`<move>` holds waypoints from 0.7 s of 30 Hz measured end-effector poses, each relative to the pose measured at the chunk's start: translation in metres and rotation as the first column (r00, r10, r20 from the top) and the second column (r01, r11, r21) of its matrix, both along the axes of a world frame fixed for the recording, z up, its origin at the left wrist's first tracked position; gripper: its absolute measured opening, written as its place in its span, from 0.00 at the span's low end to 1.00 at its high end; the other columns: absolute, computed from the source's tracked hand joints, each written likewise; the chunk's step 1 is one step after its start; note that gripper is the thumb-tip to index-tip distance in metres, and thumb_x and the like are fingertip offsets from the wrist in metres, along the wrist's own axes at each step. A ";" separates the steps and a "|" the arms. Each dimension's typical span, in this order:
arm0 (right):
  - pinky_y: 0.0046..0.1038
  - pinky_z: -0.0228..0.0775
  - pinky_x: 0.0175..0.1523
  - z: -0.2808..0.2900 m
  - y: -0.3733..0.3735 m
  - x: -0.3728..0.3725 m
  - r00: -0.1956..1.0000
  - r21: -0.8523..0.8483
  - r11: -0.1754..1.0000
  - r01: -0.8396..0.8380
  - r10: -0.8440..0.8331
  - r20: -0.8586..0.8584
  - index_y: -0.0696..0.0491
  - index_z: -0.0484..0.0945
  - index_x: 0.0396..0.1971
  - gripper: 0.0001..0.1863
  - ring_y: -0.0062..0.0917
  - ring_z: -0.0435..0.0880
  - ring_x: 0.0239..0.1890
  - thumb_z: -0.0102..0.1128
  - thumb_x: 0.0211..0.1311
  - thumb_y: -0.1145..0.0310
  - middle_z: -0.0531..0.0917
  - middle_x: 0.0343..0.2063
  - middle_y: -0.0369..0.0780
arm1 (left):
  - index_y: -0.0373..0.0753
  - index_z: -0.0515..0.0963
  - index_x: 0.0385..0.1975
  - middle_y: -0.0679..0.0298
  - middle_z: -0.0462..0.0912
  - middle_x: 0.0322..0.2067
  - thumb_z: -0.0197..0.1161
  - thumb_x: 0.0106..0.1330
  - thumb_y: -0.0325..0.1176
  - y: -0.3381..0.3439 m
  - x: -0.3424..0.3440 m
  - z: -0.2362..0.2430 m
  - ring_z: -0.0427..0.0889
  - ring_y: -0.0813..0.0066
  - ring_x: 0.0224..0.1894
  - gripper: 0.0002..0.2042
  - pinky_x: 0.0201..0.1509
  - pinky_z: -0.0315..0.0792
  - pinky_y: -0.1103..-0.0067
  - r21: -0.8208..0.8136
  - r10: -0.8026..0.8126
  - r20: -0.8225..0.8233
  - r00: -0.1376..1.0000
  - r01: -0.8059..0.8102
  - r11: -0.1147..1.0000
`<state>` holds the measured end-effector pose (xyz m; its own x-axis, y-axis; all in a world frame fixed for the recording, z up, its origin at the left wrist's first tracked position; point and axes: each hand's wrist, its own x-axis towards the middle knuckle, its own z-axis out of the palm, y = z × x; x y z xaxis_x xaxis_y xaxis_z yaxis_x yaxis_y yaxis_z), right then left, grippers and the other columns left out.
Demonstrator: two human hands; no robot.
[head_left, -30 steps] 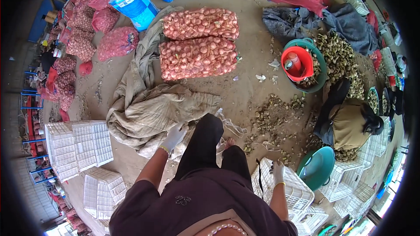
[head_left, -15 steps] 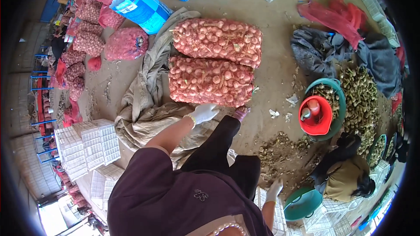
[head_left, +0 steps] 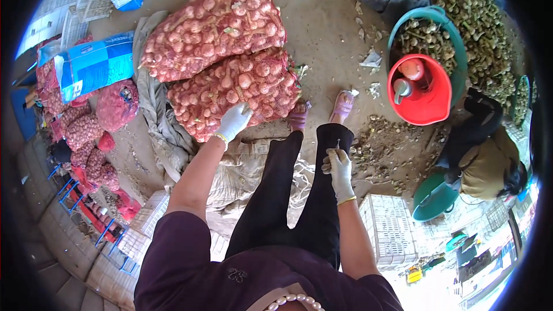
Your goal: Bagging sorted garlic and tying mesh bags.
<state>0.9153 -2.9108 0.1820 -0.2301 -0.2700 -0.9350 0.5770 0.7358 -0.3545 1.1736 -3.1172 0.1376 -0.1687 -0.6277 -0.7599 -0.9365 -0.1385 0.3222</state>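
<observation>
Two red mesh bags of garlic lie side by side on the ground, the farther bag (head_left: 216,26) and the nearer bag (head_left: 236,89). Over the near edge of the nearer bag is my left hand (head_left: 235,121) in a white glove, its fingers stretched out; whether they touch the mesh is unclear. My right hand (head_left: 339,168), also gloved, is closed above my right knee. From its fingertips a small thin pale piece (head_left: 338,143) sticks up, too small to name.
At the right, a red bucket (head_left: 420,114) with bottles sits in a green tub (head_left: 458,52), beside piled loose garlic (head_left: 481,46). A co-worker (head_left: 489,161) crouches near a green basin (head_left: 432,198). White crates (head_left: 389,227), a crumpled tarp (head_left: 152,92) and a blue sack (head_left: 101,63) stand around.
My view has turned and come nearer the bags. My right hand has risen from beside the crates to over my knee. The left hand has moved from the bag's front onto its edge.
</observation>
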 end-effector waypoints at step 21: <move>0.30 0.65 0.45 -0.257 -0.088 0.079 0.956 -0.060 0.985 -0.162 0.142 -0.256 0.60 0.67 0.41 0.22 0.38 0.73 0.41 0.59 0.44 0.70 0.74 0.37 0.47 | 0.44 0.75 0.32 0.67 0.73 0.34 0.59 0.49 0.35 -0.042 -0.101 -0.213 0.68 0.68 0.46 0.10 0.58 0.55 0.67 -0.505 -0.770 0.051 0.636 0.682 0.530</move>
<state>0.9944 -2.9986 -0.0749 -0.4036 -0.3907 -0.8273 0.3461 0.7719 -0.5334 1.0721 -3.1591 -0.0759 -0.8099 -0.4734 -0.3464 -0.5737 0.7623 0.2995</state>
